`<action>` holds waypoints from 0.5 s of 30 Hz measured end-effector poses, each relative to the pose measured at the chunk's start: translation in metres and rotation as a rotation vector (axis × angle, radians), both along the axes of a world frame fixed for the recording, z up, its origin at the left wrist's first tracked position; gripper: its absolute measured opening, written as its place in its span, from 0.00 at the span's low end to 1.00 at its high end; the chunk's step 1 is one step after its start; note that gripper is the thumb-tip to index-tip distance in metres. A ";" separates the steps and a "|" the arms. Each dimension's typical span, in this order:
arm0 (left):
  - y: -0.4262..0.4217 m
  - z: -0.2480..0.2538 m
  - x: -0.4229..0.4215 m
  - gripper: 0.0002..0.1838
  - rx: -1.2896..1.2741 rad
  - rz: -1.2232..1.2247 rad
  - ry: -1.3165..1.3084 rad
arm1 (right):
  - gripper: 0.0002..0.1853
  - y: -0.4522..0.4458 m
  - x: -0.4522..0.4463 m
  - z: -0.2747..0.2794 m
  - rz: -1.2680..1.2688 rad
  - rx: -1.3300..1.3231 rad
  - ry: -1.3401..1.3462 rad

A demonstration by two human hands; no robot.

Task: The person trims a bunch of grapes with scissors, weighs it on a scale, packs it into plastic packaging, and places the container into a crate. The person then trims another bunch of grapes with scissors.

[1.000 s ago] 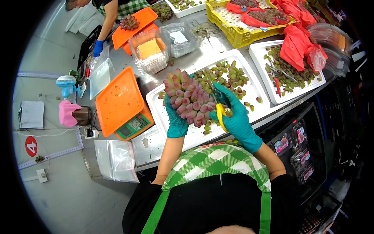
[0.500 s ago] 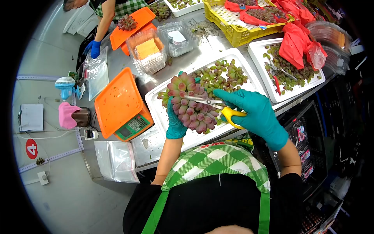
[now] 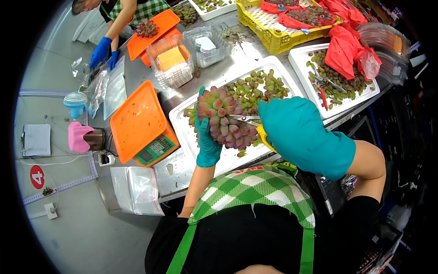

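A plump pink-green succulent (image 3: 224,119) is held over the white tray (image 3: 179,119) by my left hand (image 3: 208,145), whose gloved fingers wrap its left side. My right hand (image 3: 306,137), also in a teal glove, grips yellow-handled scissors (image 3: 246,118). The metal blades point left and reach in among the succulent's leaves; whether they are closed on a leaf I cannot make out. Most of the right fingers are hidden behind the back of the glove. Loose green leaves (image 3: 255,89) are scattered in the tray behind the plant.
An orange-topped scale (image 3: 139,118) stands left of the tray, with plastic bags (image 3: 136,187) below it. Clear plastic boxes (image 3: 171,64) are beyond. At right lies another white tray (image 3: 296,59) with leaves and red-handled shears (image 3: 323,98). A co-worker's blue-gloved hands (image 3: 101,54) handle clear plastic.
My right hand has turned over, its back now facing up and its elbow out. The scissors have shifted slightly on the succulent. The co-worker's second blue glove has come into view.
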State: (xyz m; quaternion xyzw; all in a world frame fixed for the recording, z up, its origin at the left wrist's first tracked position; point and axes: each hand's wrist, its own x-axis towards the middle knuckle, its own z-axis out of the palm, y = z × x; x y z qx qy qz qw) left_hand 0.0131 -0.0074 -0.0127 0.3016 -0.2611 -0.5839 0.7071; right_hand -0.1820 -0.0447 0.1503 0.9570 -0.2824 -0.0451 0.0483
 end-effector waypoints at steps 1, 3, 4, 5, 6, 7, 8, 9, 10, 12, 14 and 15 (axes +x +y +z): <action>0.003 0.002 -0.002 0.37 0.027 0.012 0.030 | 0.11 0.001 0.001 0.002 0.004 -0.001 0.000; 0.007 0.008 -0.006 0.37 0.082 0.032 0.091 | 0.10 0.003 0.005 0.005 -0.003 -0.062 0.040; 0.007 0.007 -0.006 0.37 0.089 0.049 0.090 | 0.10 0.006 0.007 0.006 -0.014 -0.123 0.079; 0.006 0.006 -0.005 0.37 0.096 0.065 0.089 | 0.09 0.007 0.009 0.006 -0.025 -0.184 0.119; 0.006 0.003 -0.004 0.37 0.103 0.081 0.088 | 0.09 0.007 0.009 0.005 0.008 -0.221 0.103; 0.006 0.000 -0.003 0.36 0.106 0.080 0.100 | 0.09 0.006 0.008 0.004 0.042 -0.259 0.086; 0.006 -0.006 -0.002 0.36 0.109 0.080 0.112 | 0.09 0.005 0.009 0.002 0.074 -0.297 0.069; 0.006 -0.009 -0.001 0.36 0.109 0.084 0.116 | 0.08 0.004 0.010 0.000 0.087 -0.295 0.053; 0.006 -0.011 -0.001 0.36 0.110 0.089 0.120 | 0.08 0.002 0.012 -0.003 0.100 -0.294 0.037; 0.007 -0.011 -0.002 0.35 0.111 0.106 0.116 | 0.08 0.002 0.014 -0.003 0.107 -0.292 0.009; 0.007 -0.001 -0.006 0.35 0.124 0.112 0.115 | 0.08 0.003 0.015 0.001 0.097 -0.290 -0.017; 0.007 0.005 -0.009 0.30 0.115 0.109 0.134 | 0.08 0.002 0.016 0.004 0.121 -0.197 -0.029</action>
